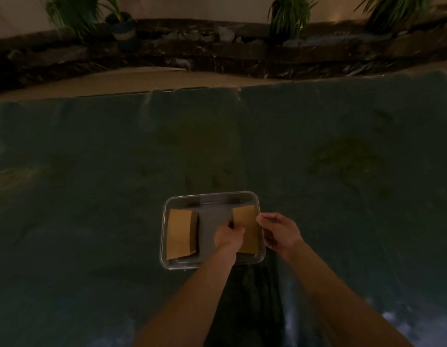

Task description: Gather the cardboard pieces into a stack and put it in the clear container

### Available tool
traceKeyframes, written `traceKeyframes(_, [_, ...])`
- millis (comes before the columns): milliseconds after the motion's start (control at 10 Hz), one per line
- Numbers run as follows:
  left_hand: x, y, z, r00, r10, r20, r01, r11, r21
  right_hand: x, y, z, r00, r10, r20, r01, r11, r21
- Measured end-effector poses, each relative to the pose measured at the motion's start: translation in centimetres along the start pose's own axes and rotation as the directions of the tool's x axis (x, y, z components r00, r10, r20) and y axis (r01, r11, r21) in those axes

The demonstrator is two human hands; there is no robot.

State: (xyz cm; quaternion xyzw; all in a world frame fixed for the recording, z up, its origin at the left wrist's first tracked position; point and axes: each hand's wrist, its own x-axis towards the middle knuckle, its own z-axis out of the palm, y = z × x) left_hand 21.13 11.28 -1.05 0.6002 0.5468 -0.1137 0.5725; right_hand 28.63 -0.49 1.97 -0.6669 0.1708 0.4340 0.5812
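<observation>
A clear rectangular container [212, 196] sits on the dark green cloth near me. Inside it, at the left, lies a stack of brown cardboard pieces [180, 234]. A second cardboard stack [245, 221] rests in the right part of the container. My left hand [228, 237] grips this right stack at its left edge. My right hand [280, 232] holds its right edge, over the container's right rim, with the fingers curled.
The dark green cloth [217, 146] covers the surface all around the container. A tan strip of floor [142, 80] and a dark stone ledge with potted plants [122, 23] run along the far edge.
</observation>
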Motion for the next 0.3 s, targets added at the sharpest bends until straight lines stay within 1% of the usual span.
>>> traceKeyframes(100, [-1.1,0.8,-0.8,0.999,-0.033,0.023,0.034,0.999,-0.019,-1.3,-0.4,0.3,0.999,-0.030,-0.031,0.029,0.998,-0.050])
traceKeyframes(200, [-1.9,0.9,-1.4,1.000,-0.014,0.013,0.014,1.000,-0.011,-2.4,-0.4,0.6,0.997,-0.073,-0.039,0.071,0.996,-0.058])
traceKeyframes(300, [-3.1,0.7,-2.5,0.987,0.139,-0.075,-0.139,0.990,0.009,-3.9,-0.7,0.4,0.975,-0.201,-0.096,0.185,0.970,-0.154])
